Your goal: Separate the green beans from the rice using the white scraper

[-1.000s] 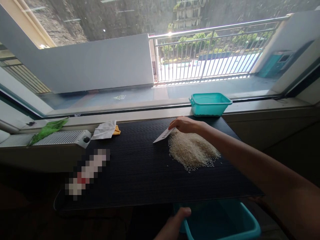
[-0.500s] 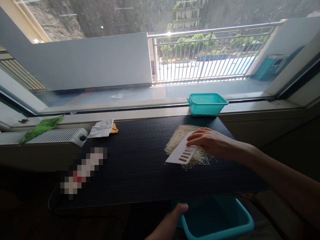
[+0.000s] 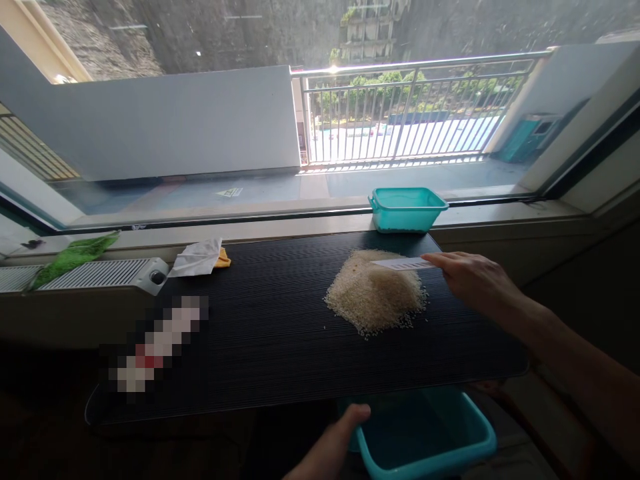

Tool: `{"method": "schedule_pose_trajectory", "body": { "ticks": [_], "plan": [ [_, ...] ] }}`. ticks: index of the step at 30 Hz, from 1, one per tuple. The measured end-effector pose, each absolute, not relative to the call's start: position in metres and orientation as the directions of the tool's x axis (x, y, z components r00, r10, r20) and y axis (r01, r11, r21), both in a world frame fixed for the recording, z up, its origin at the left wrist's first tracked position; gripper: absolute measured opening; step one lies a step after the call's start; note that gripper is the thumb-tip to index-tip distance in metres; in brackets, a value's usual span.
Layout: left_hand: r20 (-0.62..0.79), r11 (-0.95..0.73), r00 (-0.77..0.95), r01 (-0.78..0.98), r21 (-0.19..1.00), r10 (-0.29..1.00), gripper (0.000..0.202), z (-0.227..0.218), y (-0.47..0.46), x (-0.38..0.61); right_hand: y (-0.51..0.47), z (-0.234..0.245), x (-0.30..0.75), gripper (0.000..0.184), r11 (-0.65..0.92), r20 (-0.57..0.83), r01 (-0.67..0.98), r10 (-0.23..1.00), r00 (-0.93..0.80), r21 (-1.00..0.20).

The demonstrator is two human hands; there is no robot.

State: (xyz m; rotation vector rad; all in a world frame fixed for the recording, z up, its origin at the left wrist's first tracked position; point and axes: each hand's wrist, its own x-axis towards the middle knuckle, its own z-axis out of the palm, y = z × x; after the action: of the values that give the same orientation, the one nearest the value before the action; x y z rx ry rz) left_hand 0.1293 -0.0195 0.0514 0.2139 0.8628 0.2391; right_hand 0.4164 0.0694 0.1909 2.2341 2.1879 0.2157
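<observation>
A heap of white rice (image 3: 373,293) lies on the right half of the dark table (image 3: 270,333), with loose grains round its edge. My right hand (image 3: 475,277) grips a white slotted plastic scraper (image 3: 403,264) by one end. The scraper is seen nearly edge-on over the far right side of the heap. Below the table's front edge, my left hand (image 3: 337,440) holds a turquoise plastic bin (image 3: 425,467) at its left rim, thumb on top and the other fingers hidden. The inside of the bin is dark.
A second turquoise tub (image 3: 409,217) stands at the table's far edge by the window. White and yellow cloths (image 3: 197,257) lie at the far left corner. A heater (image 3: 107,273) with a green bag (image 3: 75,257) on it is farther left. A blurred-out item (image 3: 160,347) lies on the left.
My right hand has moved right and lifted the scraper from the front of the rice heap, turning it edge-on. My left hand keeps holding the bin. The view has shifted slightly.
</observation>
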Motion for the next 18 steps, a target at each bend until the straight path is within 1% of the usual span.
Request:
{"method": "schedule_pose_trajectory", "body": {
  "ticks": [3,6,8,13,18],
  "plan": [
    [-0.727,0.968,0.645,-0.087,0.236,0.235,0.056,0.054,-0.019,0.133,0.05,0.168,0.416,0.042,-0.065,0.132,0.981,0.99,0.041,0.18],
    [-0.735,0.967,0.632,-0.098,0.236,0.243,0.059,0.049,-0.022,0.135,0.036,0.145,0.416,0.042,-0.049,0.154,0.971,0.988,0.013,0.232],
    [-0.743,0.968,0.625,-0.097,0.231,0.24,0.06,0.043,-0.024,0.136,0.031,0.133,0.416,0.04,-0.027,0.149,0.969,0.989,-0.01,0.244],
    [-0.736,0.963,0.624,-0.123,0.239,0.262,0.059,0.04,-0.027,0.137,0.027,0.121,0.421,0.037,0.001,0.102,0.982,0.995,-0.02,0.19],
    [-0.752,0.969,0.614,-0.104,0.225,0.24,0.056,0.051,-0.024,0.138,0.032,0.136,0.418,0.041,0.026,-0.021,0.995,0.999,-0.024,0.092]
  ]
}}
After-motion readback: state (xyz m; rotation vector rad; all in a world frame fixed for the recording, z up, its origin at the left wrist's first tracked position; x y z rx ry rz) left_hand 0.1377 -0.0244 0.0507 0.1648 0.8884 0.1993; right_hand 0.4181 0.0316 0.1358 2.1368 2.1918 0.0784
